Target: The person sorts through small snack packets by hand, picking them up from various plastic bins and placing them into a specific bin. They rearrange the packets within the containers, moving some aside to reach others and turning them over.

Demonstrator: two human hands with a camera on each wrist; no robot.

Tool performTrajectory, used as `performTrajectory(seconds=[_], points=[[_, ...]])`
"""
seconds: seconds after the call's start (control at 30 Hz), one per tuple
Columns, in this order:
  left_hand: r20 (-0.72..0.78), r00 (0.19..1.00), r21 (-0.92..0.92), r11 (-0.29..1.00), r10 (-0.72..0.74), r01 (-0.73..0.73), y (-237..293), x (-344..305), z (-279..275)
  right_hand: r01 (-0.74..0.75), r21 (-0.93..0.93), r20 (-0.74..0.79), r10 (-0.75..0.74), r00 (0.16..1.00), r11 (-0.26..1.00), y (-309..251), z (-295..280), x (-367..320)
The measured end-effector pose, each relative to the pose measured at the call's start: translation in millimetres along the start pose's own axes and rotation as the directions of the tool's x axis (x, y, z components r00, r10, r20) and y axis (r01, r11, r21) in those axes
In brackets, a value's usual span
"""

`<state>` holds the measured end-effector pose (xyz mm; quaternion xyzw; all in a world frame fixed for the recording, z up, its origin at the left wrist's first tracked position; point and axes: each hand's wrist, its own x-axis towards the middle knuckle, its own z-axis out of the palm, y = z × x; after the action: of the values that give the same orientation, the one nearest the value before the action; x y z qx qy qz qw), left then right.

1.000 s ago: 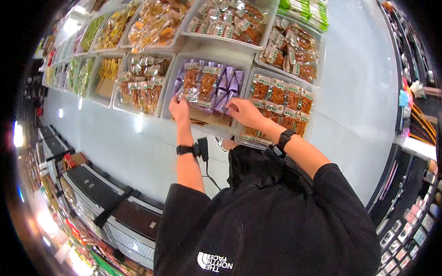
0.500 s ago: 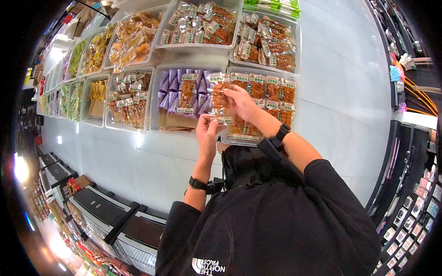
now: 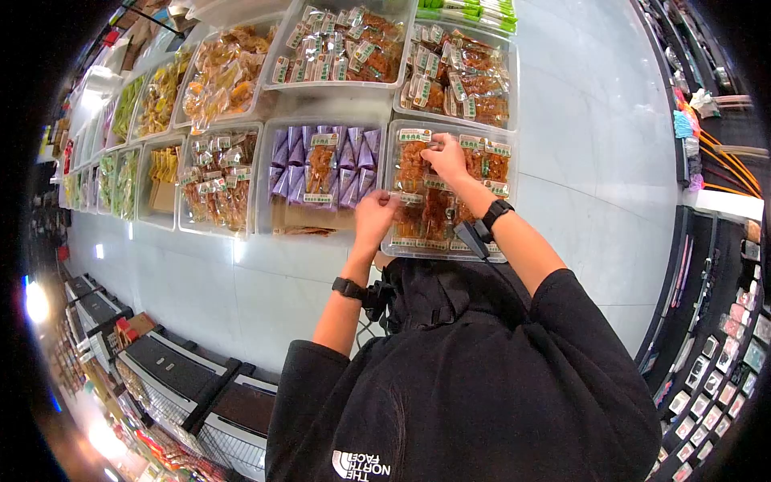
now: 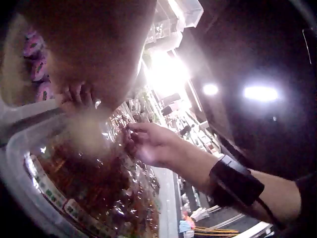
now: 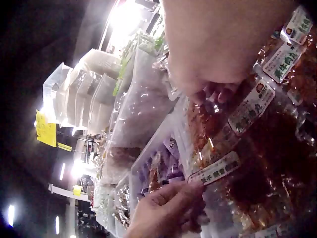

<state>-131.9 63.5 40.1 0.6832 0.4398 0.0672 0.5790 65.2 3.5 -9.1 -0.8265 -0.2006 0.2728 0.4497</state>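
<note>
A clear packet of reddish-brown snacks [image 3: 412, 167] with white label strips lies over the left side of a plastic bin [image 3: 393, 145] of similar packets. My left hand [image 3: 375, 217] pinches its lower label edge; in the right wrist view, the left thumb [image 5: 181, 196] presses on that label. At the packet's upper right, my right hand [image 3: 446, 157] grips it with curled fingers, partly hidden behind the palm in the right wrist view. Left of this bin, another bin [image 3: 265, 189] holds purple cone-shaped packets [image 3: 293, 165] with one brown snack packet [image 3: 321, 167] on top.
More bins of packaged snacks [image 3: 217, 181] run to the left and behind, including bins of brown packets [image 3: 458, 72] and yellow-orange packets [image 3: 229, 72]. Green packets [image 3: 474, 11] sit at the far back. Dark shelving [image 3: 707, 321] stands at the right.
Both hands have moved right from the purple-packet bin, bringing one brown snack packet over the neighbouring bin. It now lies lower, upon the packets there; the other stays on the purple ones.
</note>
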Motion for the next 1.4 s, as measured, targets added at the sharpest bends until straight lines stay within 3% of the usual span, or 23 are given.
performTrajectory(seconds=[0.07, 0.17, 0.53, 0.6, 0.77, 0.83, 0.97, 1.1, 1.17, 1.2, 1.23, 1.3, 1.37, 1.4], points=[[-0.011, 0.998, 0.222, 0.973, 0.064, -0.060, -11.6, 10.4, -0.4, 0.034, -0.064, 0.009, -0.034, 0.999, 0.997, -11.0, -4.3, -0.9], [-0.029, 0.995, 0.354, 0.932, 0.095, -0.079, -17.2, 13.8, 1.2, 0.124, -0.185, 0.012, -0.124, 0.992, 0.975, -23.3, -7.9, -3.9], [-0.003, 0.978, 0.525, 0.833, 0.207, -0.174, -4.7, 5.6, -4.3, 0.212, -0.400, 0.089, -0.192, 0.977, 0.892, -33.4, -10.6, -7.8], [0.010, 0.976, 0.545, 0.817, 0.217, -0.187, -5.1, 3.5, -3.0, 0.219, -0.402, 0.077, -0.205, 0.976, 0.889, -29.3, -9.7, -8.2], [0.093, 0.953, 0.729, 0.632, 0.289, -0.263, -10.2, 5.4, -3.2, 0.259, -0.378, 0.064, -0.254, 0.965, 0.889, -28.3, -9.7, -13.5], [0.092, 0.940, 0.746, 0.603, 0.328, -0.283, -12.0, 5.5, -2.5, 0.222, -0.360, 0.136, -0.184, 0.973, 0.906, -32.4, -10.3, -16.9], [0.156, 0.908, 0.785, 0.509, 0.390, -0.354, -12.0, 4.8, -5.1, 0.240, -0.353, 0.176, -0.187, 0.966, 0.904, -32.9, -11.2, -21.3], [0.154, 0.921, 0.807, 0.492, 0.358, -0.326, -14.0, 6.4, -5.1, 0.225, -0.307, 0.141, -0.190, 0.972, 0.925, -39.3, -12.9, -26.8], [0.148, 0.935, 0.756, 0.573, 0.322, -0.317, -6.8, 4.1, -11.9, 0.244, -0.261, 0.119, -0.219, 0.968, 0.934, -40.6, -8.4, -29.2], [0.014, 0.941, 0.708, 0.661, 0.339, -0.248, -8.2, 5.4, -16.8, 0.285, -0.251, 0.101, -0.268, 0.958, 0.925, -43.9, -7.5, -31.6], [0.005, 0.940, 0.711, 0.660, 0.340, -0.242, -9.9, 9.4, -26.5, 0.325, -0.243, 0.078, -0.315, 0.946, 0.914, -47.2, -6.3, -33.5], [-0.300, 0.901, 0.586, 0.806, 0.315, -0.087, -15.0, 17.0, -54.7, 0.331, -0.197, 0.120, -0.312, 0.942, 0.923, -52.8, -1.1, -38.0], [-0.451, 0.778, 0.655, 0.754, 0.437, -0.043, -24.7, 23.3, -78.8, 0.316, -0.062, 0.197, -0.299, 0.934, 0.947, -58.5, 8.3, -42.5], [-0.453, 0.778, 0.653, 0.756, 0.435, -0.043, -33.4, 27.8, -86.7, 0.337, -0.065, 0.194, -0.320, 0.927, 0.939, -58.7, 14.6, -44.7]])
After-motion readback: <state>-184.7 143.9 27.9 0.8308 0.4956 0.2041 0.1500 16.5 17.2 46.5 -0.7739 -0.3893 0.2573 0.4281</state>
